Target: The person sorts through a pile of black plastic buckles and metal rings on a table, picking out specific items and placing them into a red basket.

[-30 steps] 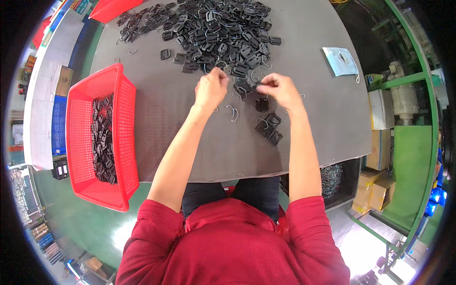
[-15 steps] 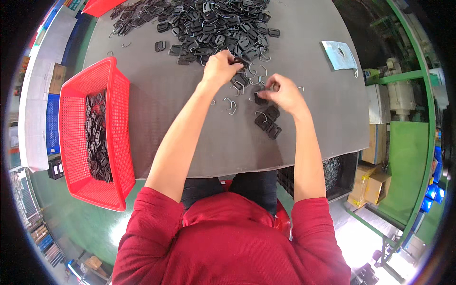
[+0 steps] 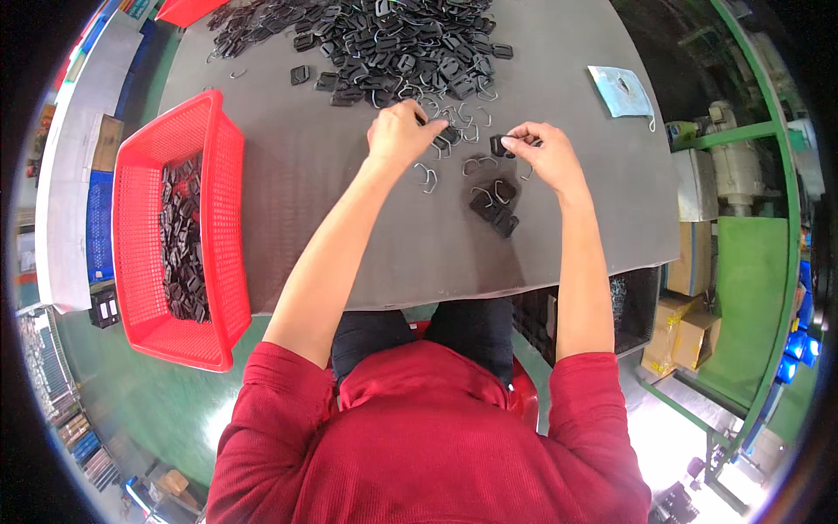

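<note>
My right hand (image 3: 545,154) pinches a black plastic buckle (image 3: 499,146) between thumb and fingertips, just above the table. My left hand (image 3: 400,133) is closed at the near edge of the big pile, its fingers round a black buckle (image 3: 422,119) that is mostly hidden. Bent metal wire hooks (image 3: 469,133) lie loose between the two hands. Nearer to me, a small group of black buckles (image 3: 494,212) rests on the table with a few wire hooks on it. The large heap of black buckles (image 3: 406,52) covers the far middle of the table.
A red plastic basket (image 3: 229,262) with many black pieces stands at the table's left side. A blue face mask (image 3: 621,92) lies at the far right. Below the near right edge sits a dark crate (image 3: 642,306). Cardboard boxes (image 3: 690,336) and a green frame (image 3: 781,175) are further right.
My right hand has moved away from the small near group, up and to the right, with a buckle in its fingers. My left hand has shifted only slightly.
</note>
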Demonstrator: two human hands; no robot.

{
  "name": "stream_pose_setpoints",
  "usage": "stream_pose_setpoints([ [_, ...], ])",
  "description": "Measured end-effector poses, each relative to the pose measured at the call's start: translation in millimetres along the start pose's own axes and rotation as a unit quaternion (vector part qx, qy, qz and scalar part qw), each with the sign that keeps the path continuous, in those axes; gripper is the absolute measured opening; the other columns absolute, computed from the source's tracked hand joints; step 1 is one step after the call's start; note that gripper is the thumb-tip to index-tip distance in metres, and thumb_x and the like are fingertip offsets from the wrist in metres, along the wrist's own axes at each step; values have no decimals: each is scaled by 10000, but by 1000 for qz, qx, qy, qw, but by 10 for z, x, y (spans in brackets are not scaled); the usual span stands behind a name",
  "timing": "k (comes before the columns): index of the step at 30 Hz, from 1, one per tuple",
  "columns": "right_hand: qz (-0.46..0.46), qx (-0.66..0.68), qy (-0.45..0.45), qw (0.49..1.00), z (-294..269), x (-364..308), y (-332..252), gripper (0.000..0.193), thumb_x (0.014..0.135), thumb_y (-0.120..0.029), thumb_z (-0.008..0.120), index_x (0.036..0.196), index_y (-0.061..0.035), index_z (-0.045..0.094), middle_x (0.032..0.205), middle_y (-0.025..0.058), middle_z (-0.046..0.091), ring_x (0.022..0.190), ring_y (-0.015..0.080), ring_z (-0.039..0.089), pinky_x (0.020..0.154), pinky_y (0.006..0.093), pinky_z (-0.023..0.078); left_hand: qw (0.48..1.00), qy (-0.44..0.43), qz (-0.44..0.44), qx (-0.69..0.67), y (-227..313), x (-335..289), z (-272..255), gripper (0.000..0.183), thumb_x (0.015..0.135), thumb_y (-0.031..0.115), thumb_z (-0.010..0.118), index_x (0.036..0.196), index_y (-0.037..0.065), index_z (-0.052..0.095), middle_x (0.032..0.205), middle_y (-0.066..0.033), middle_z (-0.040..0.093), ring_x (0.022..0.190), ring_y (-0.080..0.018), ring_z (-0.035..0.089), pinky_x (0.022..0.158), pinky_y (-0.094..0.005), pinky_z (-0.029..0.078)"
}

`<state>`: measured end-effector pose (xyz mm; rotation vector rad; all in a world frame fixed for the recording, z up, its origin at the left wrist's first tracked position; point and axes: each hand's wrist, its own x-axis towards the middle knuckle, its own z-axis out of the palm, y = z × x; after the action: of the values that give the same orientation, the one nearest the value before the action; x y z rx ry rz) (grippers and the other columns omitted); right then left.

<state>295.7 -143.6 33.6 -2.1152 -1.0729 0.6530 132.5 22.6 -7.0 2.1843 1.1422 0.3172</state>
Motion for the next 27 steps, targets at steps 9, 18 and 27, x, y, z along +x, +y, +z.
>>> stream_pose_setpoints([
  [9,104,460,-41,881,-141,-412,308,240,768,-230,687,903,-68,571,759,0,595,704,86,572,483,207,369,988,-37,39,-143,47,12,-175,245,684,235,743,844,60,683,752,-28,647,709,-123,577,661,-283,453],
  [18,115,-143,-44,982,274,-428,123,339,678,-290,738,918,-62,666,905,147,664,895,303,626,784,396,482,735,-125,-133,-653,91,-337,-541,176,800,207,675,843,54,598,759,11,571,684,-88,545,535,-185,422],
  [27,122,176,97,972,-254,-714,208,251,748,-275,681,857,-54,631,821,62,651,728,178,621,608,325,443,987,-118,48,-101,181,-883,-48,365,740,378,707,877,49,629,690,-71,623,661,-191,609,601,-333,478],
])
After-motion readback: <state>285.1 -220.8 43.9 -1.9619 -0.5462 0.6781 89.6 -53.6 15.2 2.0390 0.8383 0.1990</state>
